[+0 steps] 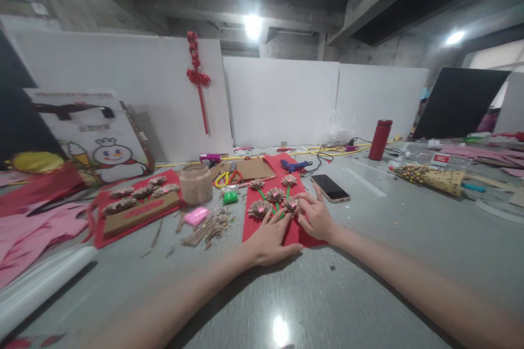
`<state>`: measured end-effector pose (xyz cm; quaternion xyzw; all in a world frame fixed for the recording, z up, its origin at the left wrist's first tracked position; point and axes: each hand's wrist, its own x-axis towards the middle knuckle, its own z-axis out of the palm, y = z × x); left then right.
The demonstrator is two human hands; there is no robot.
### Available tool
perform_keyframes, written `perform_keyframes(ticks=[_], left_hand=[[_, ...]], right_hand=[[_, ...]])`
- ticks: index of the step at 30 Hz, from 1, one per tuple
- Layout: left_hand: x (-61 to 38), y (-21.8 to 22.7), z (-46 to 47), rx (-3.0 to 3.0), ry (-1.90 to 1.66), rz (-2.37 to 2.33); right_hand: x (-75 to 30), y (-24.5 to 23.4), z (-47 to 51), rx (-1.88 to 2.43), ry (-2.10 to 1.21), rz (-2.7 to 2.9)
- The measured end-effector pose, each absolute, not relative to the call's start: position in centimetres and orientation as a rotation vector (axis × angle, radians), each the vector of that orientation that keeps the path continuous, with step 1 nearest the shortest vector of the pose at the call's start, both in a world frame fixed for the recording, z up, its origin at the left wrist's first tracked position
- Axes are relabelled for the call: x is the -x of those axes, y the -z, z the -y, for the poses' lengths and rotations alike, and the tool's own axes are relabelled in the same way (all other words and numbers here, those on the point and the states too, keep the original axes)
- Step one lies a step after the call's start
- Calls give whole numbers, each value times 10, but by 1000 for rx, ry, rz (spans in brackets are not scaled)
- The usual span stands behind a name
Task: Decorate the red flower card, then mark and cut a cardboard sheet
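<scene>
Clock positions are read from the red card (249, 229), with 12 o'clock straight ahead of the person. The card lies flat on the bench (319, 305), directly before the person, and bears five brown flowers (275, 194) with pink centres and green stems (262, 194). One flower sits in the middle and four stand around it.

The left hand (272, 240) lies palm down over the near part of the card, thumb spread wide from the fingers; its fingertips reach the stems. The right hand (315, 215) is bent at the flower at 4 o'clock from the middle one, fingertips at its edge; whether they pinch it cannot be determined.

A phone (329, 188) lies at 2 o'clock, near the right hand; a flask (380, 140) stands farther out on the same bearing. A blue glue gun (295, 165) is at 1 o'clock. At 10 o'clock are a green packet (230, 196), yellow-handled scissors (221, 179) and a jar (195, 185). At 9 o'clock lie brown scraps (213, 226), a pink lump (196, 216) and, farthest out, a second red board (102, 240) bearing similar flowers.
</scene>
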<state>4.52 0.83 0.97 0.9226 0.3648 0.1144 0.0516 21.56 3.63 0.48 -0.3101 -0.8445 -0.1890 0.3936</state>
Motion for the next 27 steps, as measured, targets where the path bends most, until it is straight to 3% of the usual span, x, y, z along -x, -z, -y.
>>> perform_keyframes(ticks=[27], left_hand=[[-17, -10, 7, -2845, -582, -1061]], right_hand=[[-217, -3, -38, 792, 470, 2152]])
